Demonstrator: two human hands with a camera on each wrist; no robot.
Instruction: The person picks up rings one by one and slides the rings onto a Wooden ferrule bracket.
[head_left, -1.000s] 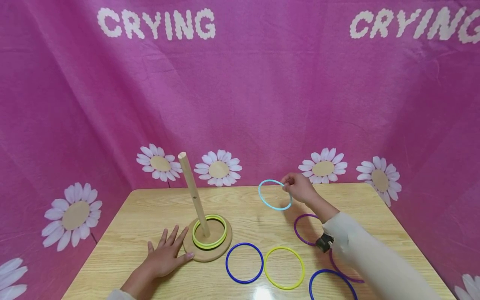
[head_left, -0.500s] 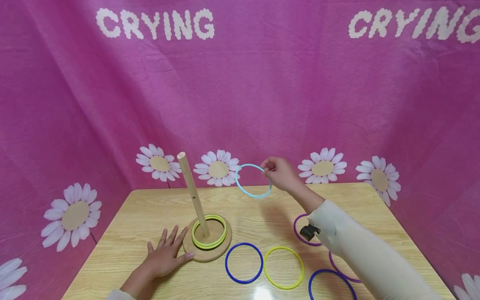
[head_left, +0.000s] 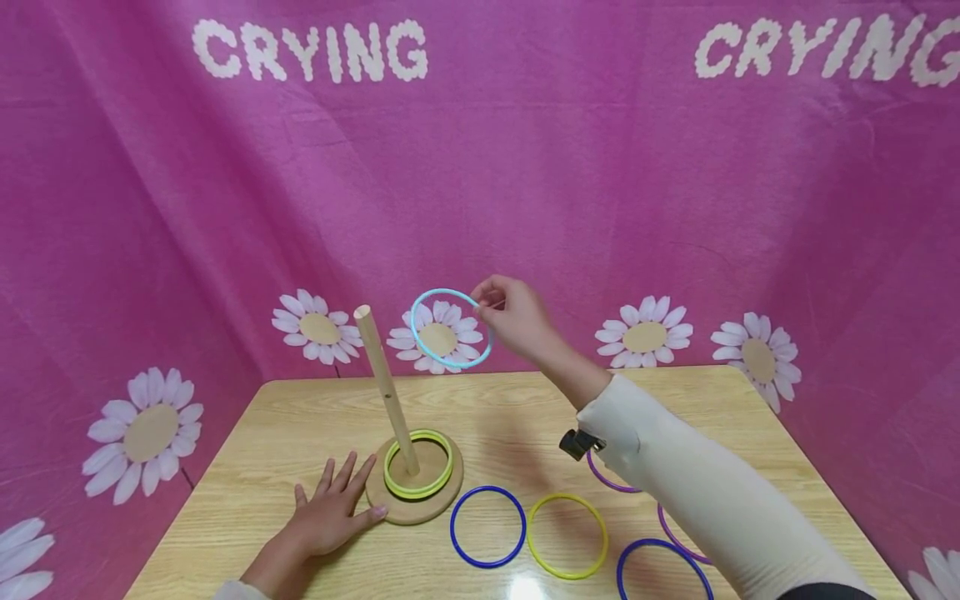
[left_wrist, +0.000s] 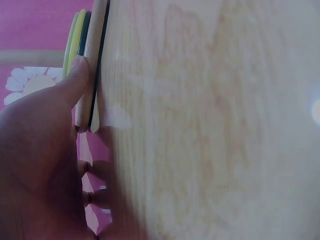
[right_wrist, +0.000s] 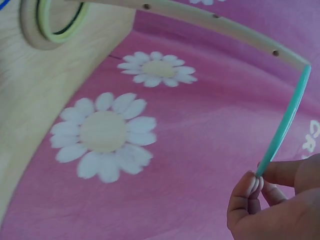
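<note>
My right hand pinches a light blue ring at its right edge, thumb against fingers. The ring hangs tilted in the air to the right of the upright wooden peg, near the height of its top. In the right wrist view the ring overlaps the peg's tip. Yellow-green rings lie round the peg's foot on the round wooden base. My left hand rests on the table with fingers spread, its thumb on the base's rim; the left wrist view shows the thumb there.
On the wooden table, a blue ring and a yellow ring lie right of the base. Farther right lie another blue ring and purple rings, partly hidden by my right sleeve. A pink flowered curtain hangs behind.
My right hand has carried the light blue ring leftward and up, from above the table's back right to near the peg's top. The left hand and the other rings have stayed still.
</note>
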